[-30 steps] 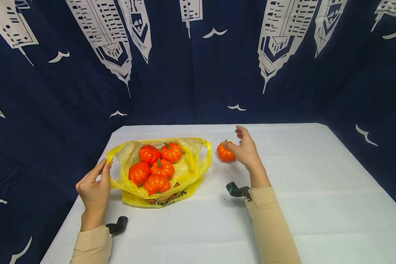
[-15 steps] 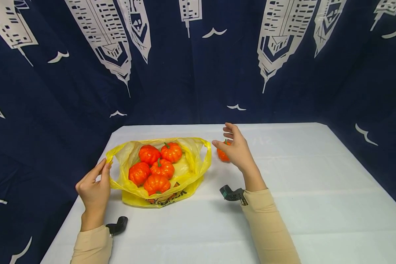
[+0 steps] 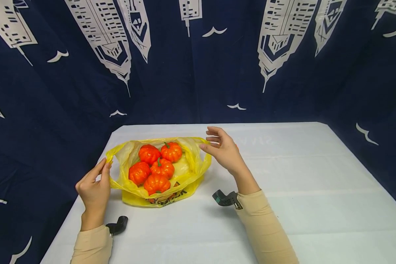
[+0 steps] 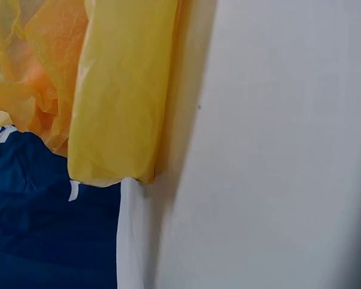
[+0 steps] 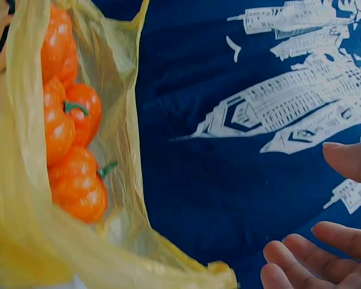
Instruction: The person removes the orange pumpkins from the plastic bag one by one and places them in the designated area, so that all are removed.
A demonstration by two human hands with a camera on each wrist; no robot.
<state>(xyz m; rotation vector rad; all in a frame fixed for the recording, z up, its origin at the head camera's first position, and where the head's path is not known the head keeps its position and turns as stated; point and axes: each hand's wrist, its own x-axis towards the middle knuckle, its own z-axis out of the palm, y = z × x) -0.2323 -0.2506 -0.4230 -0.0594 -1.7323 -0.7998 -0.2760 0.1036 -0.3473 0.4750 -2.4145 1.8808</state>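
Observation:
A yellow plastic bag [image 3: 198, 176] lies with its mouth spread, holding several small orange pumpkins [image 3: 162, 168] with green stems. My left hand [image 3: 94, 192] pinches the bag's left handle between thumb and fingers. At the other end, my right hand [image 3: 227, 156] hovers with fingers extended and thumb apart, fingertips overlapping the right handle in the head view. The right wrist view shows this hand [image 5: 316, 262] beside the bag's rim with nothing between thumb and fingers. Another pumpkin [image 3: 236, 146] is almost wholly hidden behind the right hand. In the left wrist view, the bag's yellow side [image 4: 123, 90] fills the upper left.
The white-covered table [image 3: 316, 190] extends to the right and in front of the bag. A dark blue curtain [image 3: 198, 80] with white building prints hangs behind it. Black cameras are worn on the left wrist [image 3: 118, 225] and right wrist [image 3: 225, 198].
My right hand has moved left from beside the loose pumpkin to the bag's right handle, now covering that pumpkin from view. The left hand and bag have stayed put.

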